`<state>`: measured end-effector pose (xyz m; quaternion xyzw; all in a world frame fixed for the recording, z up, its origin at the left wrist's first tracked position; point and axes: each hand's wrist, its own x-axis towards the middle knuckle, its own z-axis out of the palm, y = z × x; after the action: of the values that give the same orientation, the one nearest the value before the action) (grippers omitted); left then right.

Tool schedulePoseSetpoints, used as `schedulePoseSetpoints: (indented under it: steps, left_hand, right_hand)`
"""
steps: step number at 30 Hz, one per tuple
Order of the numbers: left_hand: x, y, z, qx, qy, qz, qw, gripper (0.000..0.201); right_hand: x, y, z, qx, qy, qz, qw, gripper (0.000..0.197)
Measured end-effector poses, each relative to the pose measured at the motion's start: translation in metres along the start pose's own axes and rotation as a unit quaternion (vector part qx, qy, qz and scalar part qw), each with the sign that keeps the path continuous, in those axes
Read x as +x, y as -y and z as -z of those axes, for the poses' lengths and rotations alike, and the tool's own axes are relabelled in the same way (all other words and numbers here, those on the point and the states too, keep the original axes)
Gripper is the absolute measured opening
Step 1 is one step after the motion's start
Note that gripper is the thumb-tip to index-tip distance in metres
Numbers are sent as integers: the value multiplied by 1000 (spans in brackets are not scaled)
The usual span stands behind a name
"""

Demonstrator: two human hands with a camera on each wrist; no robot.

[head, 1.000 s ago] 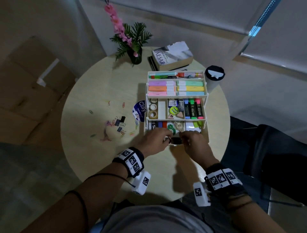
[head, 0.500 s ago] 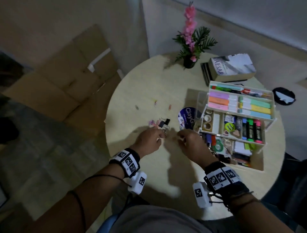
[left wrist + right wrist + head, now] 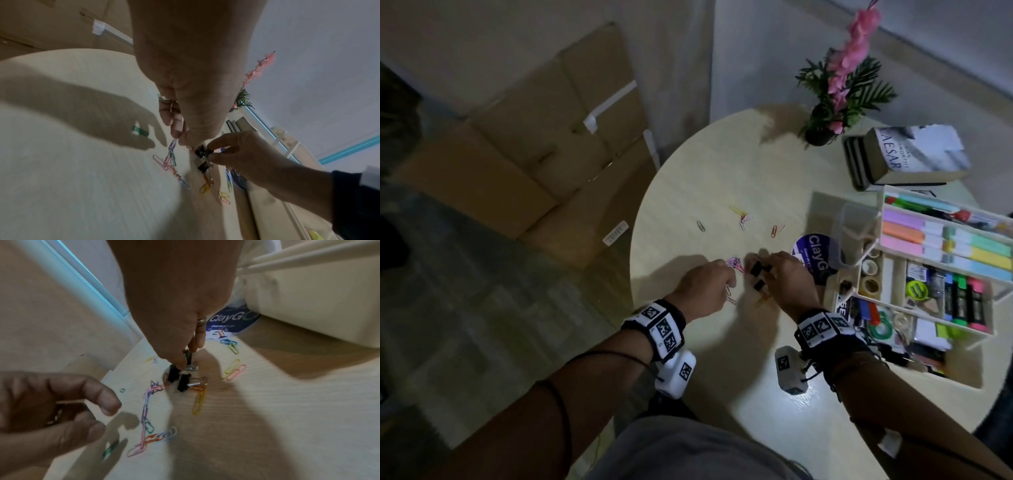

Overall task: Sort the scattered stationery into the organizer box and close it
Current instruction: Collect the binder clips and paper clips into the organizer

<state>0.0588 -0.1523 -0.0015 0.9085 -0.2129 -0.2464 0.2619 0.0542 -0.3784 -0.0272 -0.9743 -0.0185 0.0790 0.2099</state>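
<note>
The white tiered organizer box (image 3: 928, 259) stands open at the table's right, filled with highlighters, tape and notes. Left of it lie black binder clips (image 3: 759, 285) and coloured paper clips (image 3: 734, 263). My right hand (image 3: 767, 270) pinches one binder clip (image 3: 189, 356) between thumb and fingers, just above two others (image 3: 183, 384) on the table. My left hand (image 3: 727, 281) hovers beside it with curled fingers that hold a few paper clips. Its fingertips (image 3: 175, 133) sit at the end of a linked chain of paper clips (image 3: 170, 155).
More paper clips (image 3: 743, 219) lie scattered farther out on the round table. A blue ClayGo sticker (image 3: 815, 257) lies against the box. Stacked books (image 3: 914, 154) and a potted pink flower (image 3: 820, 133) stand at the back. Cardboard boxes (image 3: 551, 137) lie on the floor to the left.
Both hands have left the front of the organizer box and moved left to the pile of clips. The right hand has taken hold of a binder clip. The head view has swung left.
</note>
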Motion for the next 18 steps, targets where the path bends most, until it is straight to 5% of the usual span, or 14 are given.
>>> schedulePoseSetpoints:
  steps: [4, 7, 12, 18]
  left_hand:
    - [25, -10, 9, 13, 12, -46, 999, 28]
    - [42, -19, 6, 29, 3, -89, 996, 28]
    - [62, -30, -4, 96, 20, -144, 985, 29]
    - [70, -21, -10, 111, 44, -145, 982, 33]
  right_hand:
    - [-5, -4, -3, -15, -40, 18, 999, 7]
    - [-10, -7, -5, 1, -68, 17, 998, 16]
    - [-11, -19, -8, 23, -45, 7, 999, 9]
    - [-17, -20, -10, 54, -50, -38, 997, 11]
